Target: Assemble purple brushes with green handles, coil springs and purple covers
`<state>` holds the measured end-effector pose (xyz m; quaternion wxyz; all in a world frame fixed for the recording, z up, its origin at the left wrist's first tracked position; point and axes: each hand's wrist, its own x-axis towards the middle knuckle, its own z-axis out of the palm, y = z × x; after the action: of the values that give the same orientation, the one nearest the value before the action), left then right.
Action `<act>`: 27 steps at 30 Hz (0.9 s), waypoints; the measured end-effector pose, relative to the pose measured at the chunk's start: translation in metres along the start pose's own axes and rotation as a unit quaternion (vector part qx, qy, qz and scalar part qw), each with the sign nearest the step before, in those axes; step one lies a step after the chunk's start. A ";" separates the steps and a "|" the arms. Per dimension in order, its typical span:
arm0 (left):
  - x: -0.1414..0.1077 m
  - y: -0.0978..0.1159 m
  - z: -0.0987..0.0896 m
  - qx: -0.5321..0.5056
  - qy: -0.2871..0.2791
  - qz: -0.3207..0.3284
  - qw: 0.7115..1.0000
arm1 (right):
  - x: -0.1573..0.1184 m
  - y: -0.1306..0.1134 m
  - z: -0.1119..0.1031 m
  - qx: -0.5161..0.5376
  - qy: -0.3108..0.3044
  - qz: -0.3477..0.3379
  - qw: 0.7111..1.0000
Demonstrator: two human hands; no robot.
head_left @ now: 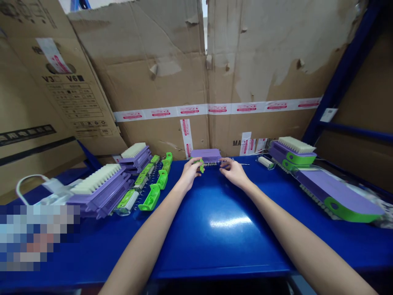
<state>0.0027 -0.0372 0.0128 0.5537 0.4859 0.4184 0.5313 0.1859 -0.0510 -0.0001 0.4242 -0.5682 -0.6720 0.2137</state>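
Green piece at left end of purple block, left hand pinching it. Right hand near block's right end, grip unclear. Piece likely light, stiff: hold by edges.

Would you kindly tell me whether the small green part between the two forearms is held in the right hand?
No, the small green part is held at the fingertips of the left hand.

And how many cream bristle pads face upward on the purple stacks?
3: the nearer left pad, the farther left pad and the right-hand pad. Others may be hidden.
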 end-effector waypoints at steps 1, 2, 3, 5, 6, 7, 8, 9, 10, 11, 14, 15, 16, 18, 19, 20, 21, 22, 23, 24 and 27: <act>0.001 0.001 -0.002 0.019 0.011 -0.005 1.000 | 0.001 0.004 -0.006 -0.088 0.033 -0.014 0.995; 0.001 0.001 -0.003 0.047 0.021 -0.010 0.999 | 0.002 0.009 -0.013 -0.172 0.067 -0.025 0.982; 0.002 0.001 -0.005 0.082 0.029 -0.012 0.996 | 0.003 0.013 -0.019 -0.246 0.100 -0.028 0.964; 0.004 0.001 -0.009 0.156 0.042 -0.008 0.987 | 0.003 0.022 -0.032 -0.352 0.162 -0.013 0.922; 0.005 0.001 -0.011 0.184 0.047 -0.004 0.982 | 0.003 0.027 -0.037 -0.383 0.186 0.002 0.905; 0.006 0.000 -0.014 0.204 0.052 0.001 0.978 | 0.003 0.033 -0.041 -0.404 0.205 0.020 0.891; 0.007 0.000 -0.016 0.215 0.055 0.006 0.975 | 0.003 0.039 -0.044 -0.418 0.217 0.040 0.881; 0.008 -0.001 -0.018 0.220 0.058 0.009 0.974 | 0.003 0.045 -0.046 -0.426 0.221 0.061 0.875; 0.009 -0.001 -0.020 0.223 0.061 0.012 0.973 | 0.004 0.050 -0.048 -0.428 0.223 0.081 0.872; 0.010 -0.002 -0.021 0.226 0.063 0.015 0.972 | 0.004 0.054 -0.048 -0.425 0.223 0.097 0.872; 0.011 -0.002 -0.023 0.230 0.067 0.024 0.971 | 0.006 0.056 -0.048 -0.395 0.231 0.087 0.885; 0.010 -0.002 -0.022 0.229 0.068 0.025 0.971 | 0.007 0.052 -0.047 -0.379 0.236 0.061 0.893; 0.009 -0.002 -0.021 0.226 0.065 0.028 0.972 | 0.007 0.046 -0.046 -0.357 0.240 0.028 0.903; 0.007 0.000 -0.017 0.204 0.043 0.041 0.977 | 0.006 0.029 -0.039 -0.283 0.233 -0.043 0.929; 0.006 0.000 -0.014 0.187 0.026 0.048 0.981 | 0.005 0.019 -0.034 -0.227 0.216 -0.072 0.947; 0.004 0.001 -0.011 0.166 0.010 0.055 0.984 | 0.002 0.009 -0.028 -0.155 0.186 -0.094 0.966; 0.003 0.002 -0.008 0.146 -0.003 0.060 0.987 | -0.001 -0.001 -0.020 -0.071 0.149 -0.106 0.981; 0.001 0.002 -0.005 0.127 -0.011 0.064 0.990 | -0.004 -0.009 -0.012 0.004 0.101 -0.104 0.989; 0.000 0.002 -0.002 0.113 -0.014 0.065 0.991 | -0.008 -0.016 -0.003 0.060 0.057 -0.097 0.992; -0.002 0.002 0.001 0.103 -0.017 0.066 0.992 | -0.011 -0.021 0.005 0.101 0.024 -0.084 0.991; -0.006 0.001 0.007 0.077 -0.043 0.068 0.994 | -0.016 -0.028 0.019 0.184 -0.020 -0.040 0.982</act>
<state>0.0093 -0.0437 0.0150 0.4946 0.5768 0.4004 0.5123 0.1537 -0.0700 0.0056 0.5161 -0.4492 -0.6515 0.3277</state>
